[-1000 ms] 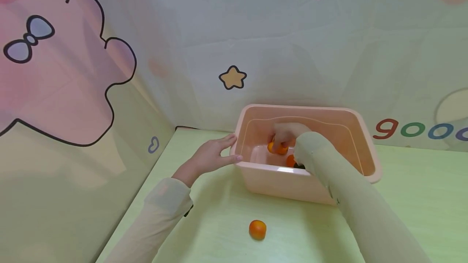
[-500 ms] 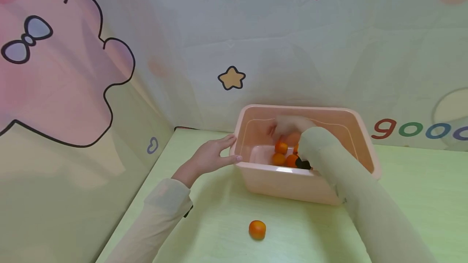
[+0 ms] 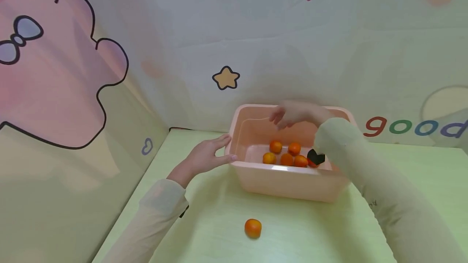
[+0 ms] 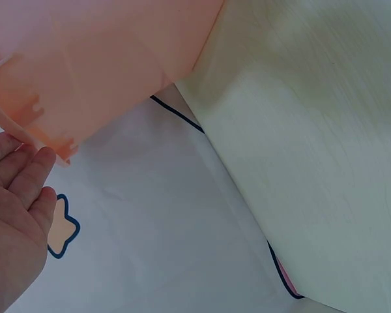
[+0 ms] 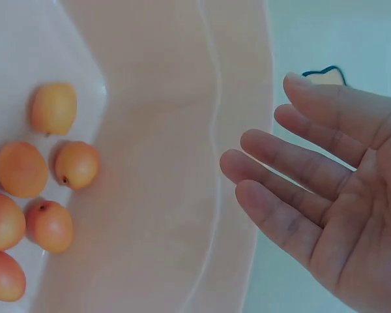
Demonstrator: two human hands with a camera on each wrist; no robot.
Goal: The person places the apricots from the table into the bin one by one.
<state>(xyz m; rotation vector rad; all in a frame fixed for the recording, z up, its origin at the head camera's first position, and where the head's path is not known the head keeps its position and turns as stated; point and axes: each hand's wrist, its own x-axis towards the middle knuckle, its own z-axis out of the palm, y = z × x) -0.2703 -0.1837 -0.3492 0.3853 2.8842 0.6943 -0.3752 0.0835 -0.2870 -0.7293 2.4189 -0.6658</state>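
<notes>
In the head view a pink plastic bin (image 3: 289, 186) stands against the back wall. My left hand (image 3: 204, 157) touches its left rim, fingers fairly straight and thumb at the near corner; the left wrist view has the fingertips against the rim. Over the bin's back part hovers my right hand (image 3: 296, 115), slightly blurred. The right wrist view shows this hand (image 5: 326, 182) with fingers extended and nothing held. Several small orange fruits (image 3: 276, 146), apricot-like in the right wrist view, lie on the bin floor. One more orange fruit (image 3: 253, 228) lies on the table before the bin.
The pale green table (image 3: 215, 214) meets a printed cloth wall (image 3: 292, 60) behind the bin and another at the left. A black piece (image 3: 315, 157) near the right cuff hides part of the fruit in the bin.
My right hand has let go of fruit in the bin and risen toward the back rim, uncovering the fruits. My left hand stays at the rim. The head view has shifted slightly.
</notes>
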